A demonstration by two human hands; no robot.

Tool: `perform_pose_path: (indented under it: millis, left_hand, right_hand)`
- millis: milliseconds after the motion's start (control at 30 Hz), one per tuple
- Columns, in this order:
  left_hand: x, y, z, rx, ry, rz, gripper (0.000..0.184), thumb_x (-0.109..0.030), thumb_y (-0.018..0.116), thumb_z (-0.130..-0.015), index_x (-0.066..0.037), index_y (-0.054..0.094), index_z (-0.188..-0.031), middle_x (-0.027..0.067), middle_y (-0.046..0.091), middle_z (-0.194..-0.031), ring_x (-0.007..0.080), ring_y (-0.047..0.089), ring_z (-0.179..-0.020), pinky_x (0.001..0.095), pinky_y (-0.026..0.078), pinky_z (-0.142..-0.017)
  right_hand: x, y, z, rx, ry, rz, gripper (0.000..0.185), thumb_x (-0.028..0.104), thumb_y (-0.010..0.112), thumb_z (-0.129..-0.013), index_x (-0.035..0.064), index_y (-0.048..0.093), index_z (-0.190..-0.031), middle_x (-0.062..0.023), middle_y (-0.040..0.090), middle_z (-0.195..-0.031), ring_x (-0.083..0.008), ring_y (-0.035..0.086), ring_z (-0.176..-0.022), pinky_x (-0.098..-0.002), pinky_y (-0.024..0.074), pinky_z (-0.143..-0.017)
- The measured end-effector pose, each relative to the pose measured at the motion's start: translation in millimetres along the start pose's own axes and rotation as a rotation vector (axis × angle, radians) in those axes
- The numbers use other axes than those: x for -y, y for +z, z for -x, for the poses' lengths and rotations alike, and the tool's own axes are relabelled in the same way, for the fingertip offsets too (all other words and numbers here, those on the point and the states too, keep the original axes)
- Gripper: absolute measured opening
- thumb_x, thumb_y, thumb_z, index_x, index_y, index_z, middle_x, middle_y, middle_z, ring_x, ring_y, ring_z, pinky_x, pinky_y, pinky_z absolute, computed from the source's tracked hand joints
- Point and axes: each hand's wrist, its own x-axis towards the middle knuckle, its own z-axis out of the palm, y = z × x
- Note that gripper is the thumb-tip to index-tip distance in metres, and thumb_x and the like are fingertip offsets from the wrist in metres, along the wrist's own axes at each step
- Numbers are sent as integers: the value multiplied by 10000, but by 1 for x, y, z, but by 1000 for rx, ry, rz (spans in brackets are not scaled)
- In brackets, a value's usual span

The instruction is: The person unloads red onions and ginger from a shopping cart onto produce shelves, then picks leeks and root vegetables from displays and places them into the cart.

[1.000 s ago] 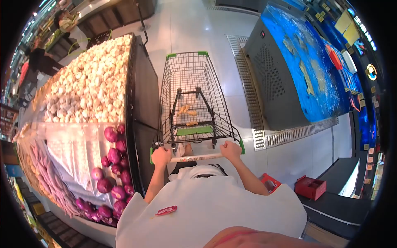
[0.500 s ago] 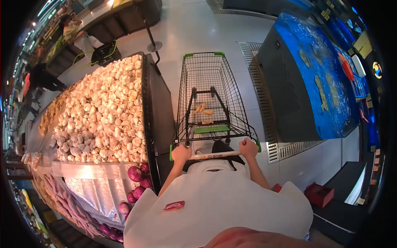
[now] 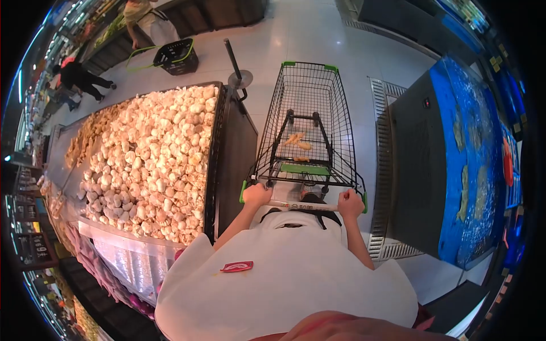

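Left hand (image 3: 257, 195) and right hand (image 3: 350, 203) clasp the handle (image 3: 304, 206) of the cart (image 3: 305, 169), just right of the garlic bin (image 3: 234, 148). Veering left could scrape the bin through uneven pushing; the cart's nose points forward, its long axis roughly along the bin's side.

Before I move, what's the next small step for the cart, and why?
I'd ease the cart gently forward, bearing slightly right. The left hand and right hand both grip the handle, and bare floor lies ahead. The cart's left side runs close to the garlic stand, while a drain grate separates it from the fish tank.
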Motion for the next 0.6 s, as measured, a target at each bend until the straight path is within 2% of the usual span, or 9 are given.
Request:
perform_pose_path:
  millis: [133,267,300,400,433,600]
  left_hand:
    - [-36,-26,-49,51,-69,14,585,-548,554,-902,-63,778,-1139,215,772,-1123,367,752,-1057,471,583,-938]
    - [-73,-58,-84,-16,-85,54,594,-559,557,-899,-50,783,-1105,220,772,-1110,377,749,-1054,476,585,-933]
    - [-78,-58,-97,-33,-69,79,597,-563,559,-899,-41,786,-1079,226,771,-1097,383,748,-1050,479,586,-930]
    - [-103,-71,-127,-47,-140,113,572,-553,565,-900,-70,801,-1093,211,774,-1097,386,743,-1057,471,577,-946]
    - [-117,-93,-124,-35,-125,148,580,-557,562,-901,-65,791,-1106,206,769,-1128,382,739,-1073,478,569,-959]
    - [-139,-105,-188,34,-182,184,651,-594,501,-921,-53,773,-1158,196,759,-1190,366,728,-1122,480,558,-975]
  right_hand:
    - [25,-7,-90,195,20,69,257,326,657,-868,112,609,-735,-127,681,-704,-384,677,-693,-518,503,-625]
    - [32,11,-181,251,-60,107,281,375,658,-871,120,645,-753,-132,698,-734,-382,691,-722,-518,507,-648]
    - [43,6,-202,294,-57,85,262,352,636,-875,121,636,-751,-138,697,-717,-387,692,-715,-509,507,-642]
    - [49,22,-263,266,-155,107,254,360,635,-869,130,662,-766,-135,708,-732,-383,697,-721,-496,512,-643]
    - [56,25,-285,261,-159,161,259,381,645,-855,141,686,-768,-133,721,-752,-377,702,-731,-490,523,-654]
    - [79,57,-383,296,-236,167,273,392,659,-841,139,689,-742,-130,724,-754,-372,705,-738,-495,528,-669]
